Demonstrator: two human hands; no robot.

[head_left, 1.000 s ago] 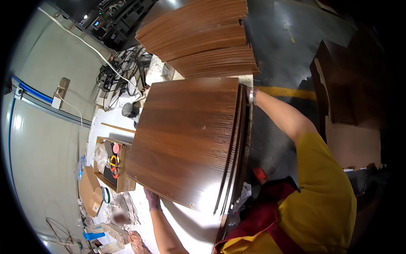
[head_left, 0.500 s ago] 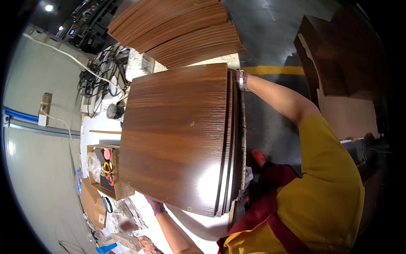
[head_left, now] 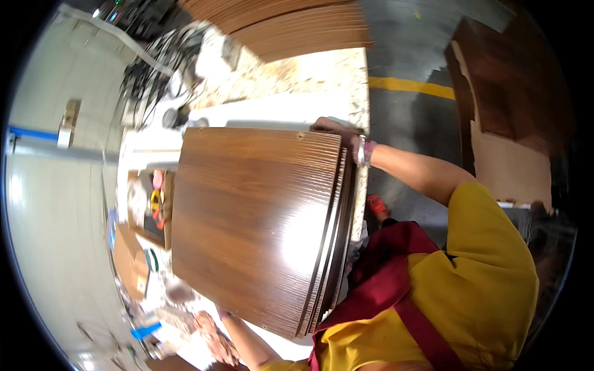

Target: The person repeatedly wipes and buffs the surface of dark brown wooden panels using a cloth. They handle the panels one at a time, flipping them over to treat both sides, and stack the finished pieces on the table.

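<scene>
A stack of brown wood-grain boards (head_left: 253,229) lies flat over the white worktable, its ribbed-looking edges slightly staggered along the right side. My right hand (head_left: 339,133) is closed around the far right corner of the stack, wearing a dark purplish glove, with a band at the wrist. My left hand (head_left: 224,313) is at the stack's near edge, toward the lower left. Its fingers are mostly hidden beneath the boards, and only the gloved wrist area shows.
Another pile of brown boards (head_left: 297,31) stands at the far end. Left of the stack are a cardboard box (head_left: 164,240) of tools, tangled cables (head_left: 151,80) and a blue object (head_left: 146,331). Large brown cabinet-like pieces (head_left: 507,93) stand on the floor at right.
Both hands have shifted the stack of boards toward the near end, opening a gap between it and the far pile. The view has also shifted. My right hand's fingers now show over the corner.
</scene>
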